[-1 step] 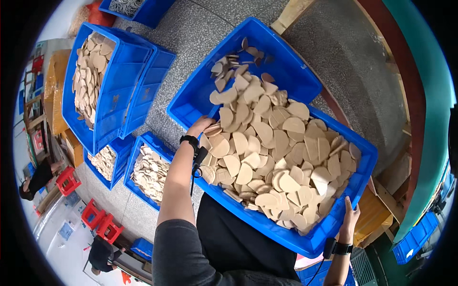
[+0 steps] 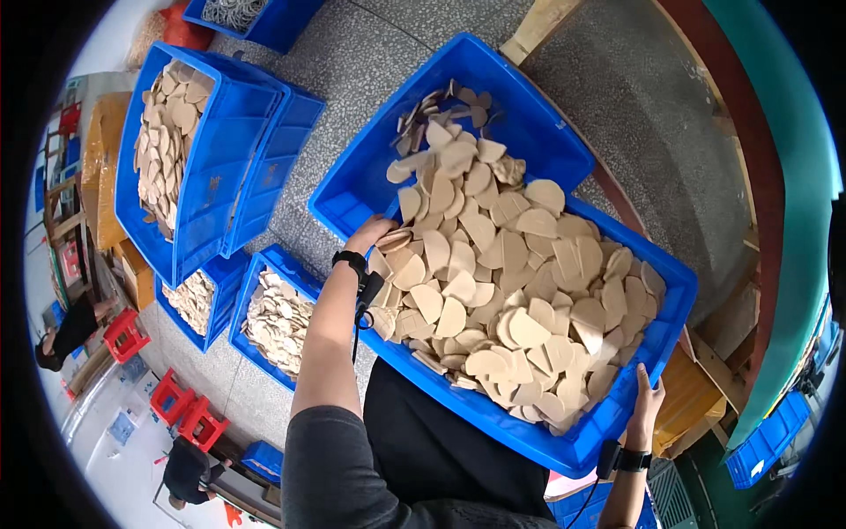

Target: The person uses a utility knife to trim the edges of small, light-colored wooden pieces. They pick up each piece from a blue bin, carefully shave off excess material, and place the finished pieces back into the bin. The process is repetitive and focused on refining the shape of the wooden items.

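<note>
A blue plastic crate point(image 2: 520, 448) full of tan half-round pieces point(image 2: 529, 329) is held in front of me, its far left side over a second blue crate point(image 2: 538, 132). My left hand point(image 2: 370, 233) is closed on the left end of the near crate, its fingertips partly hidden by pieces. At the right end, my right hand point(image 2: 649, 402) grips the rim, thumb on top and fingers mostly out of sight. A stream of pieces runs over the far side into the second crate, and some look blurred in the air or on its bottom.
Stacked blue crates point(image 2: 220, 176) with similar pieces stand at the left. Smaller crates of pale pieces, one point(image 2: 278, 322) close to my left forearm, sit below them. A wooden bar point(image 2: 538, 26) touches the far crate. Two people and red stools point(image 2: 203, 423) show at lower left.
The half-round pieces have slid a little away from me toward the far crate, and more have dropped into it. Both hands and the near crate look unmoved.
</note>
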`<state>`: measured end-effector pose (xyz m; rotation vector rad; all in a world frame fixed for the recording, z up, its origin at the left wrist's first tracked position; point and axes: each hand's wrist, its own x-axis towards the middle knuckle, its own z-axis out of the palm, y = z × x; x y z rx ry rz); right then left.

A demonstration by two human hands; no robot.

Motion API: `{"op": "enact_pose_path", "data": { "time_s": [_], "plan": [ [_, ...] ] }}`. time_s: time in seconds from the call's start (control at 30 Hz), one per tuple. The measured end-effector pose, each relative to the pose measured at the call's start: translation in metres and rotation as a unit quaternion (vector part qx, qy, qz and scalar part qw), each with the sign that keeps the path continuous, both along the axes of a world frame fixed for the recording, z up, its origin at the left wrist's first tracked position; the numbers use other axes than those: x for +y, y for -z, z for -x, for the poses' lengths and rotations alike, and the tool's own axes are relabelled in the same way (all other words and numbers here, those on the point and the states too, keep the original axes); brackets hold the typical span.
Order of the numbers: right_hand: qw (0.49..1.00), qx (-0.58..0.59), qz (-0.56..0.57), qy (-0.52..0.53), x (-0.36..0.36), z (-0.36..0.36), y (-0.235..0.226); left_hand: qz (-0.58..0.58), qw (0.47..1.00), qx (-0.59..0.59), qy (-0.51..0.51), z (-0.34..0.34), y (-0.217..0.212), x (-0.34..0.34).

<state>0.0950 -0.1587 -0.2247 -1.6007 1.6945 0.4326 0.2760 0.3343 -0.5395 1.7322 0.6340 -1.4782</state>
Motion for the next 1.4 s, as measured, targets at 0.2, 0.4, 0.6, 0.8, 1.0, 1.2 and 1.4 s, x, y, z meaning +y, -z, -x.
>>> {"op": "enact_pose_path", "data": {
  "time_s": [0.2,0.4,0.6,0.8,1.0,1.2,1.4],
  "plan": [
    [1.0,0.01,0.004,-0.013,0.0,-0.009,-0.004,0.005,0.999,-0.035,-0.009,-0.003,-0.019,-0.007],
    [0.999,0.019,0.014,-0.049,0.005,-0.023,-0.016,0.038,0.998,0.053,-0.022,0.015,-0.019,0.003],
    [0.995,0.027,-0.009,-0.097,0.001,-0.036,-0.026,0.02,0.999,-0.012,0.049,0.045,-0.018,0.026],
    [0.991,0.048,-0.023,-0.121,0.0,-0.051,-0.033,0.044,0.998,-0.027,0.038,0.072,-0.02,0.044],
    [0.991,0.051,-0.028,-0.122,-0.001,-0.054,-0.036,0.021,0.999,0.026,-0.02,0.055,-0.064,0.031],
    [0.986,0.044,-0.039,-0.159,0.005,-0.074,-0.049,0.049,0.997,-0.054,-0.023,0.093,-0.051,0.056],
    [0.974,0.098,-0.063,-0.196,-0.006,-0.084,-0.053,0.031,0.995,0.019,-0.088,0.076,-0.076,0.039]
  ]
}}
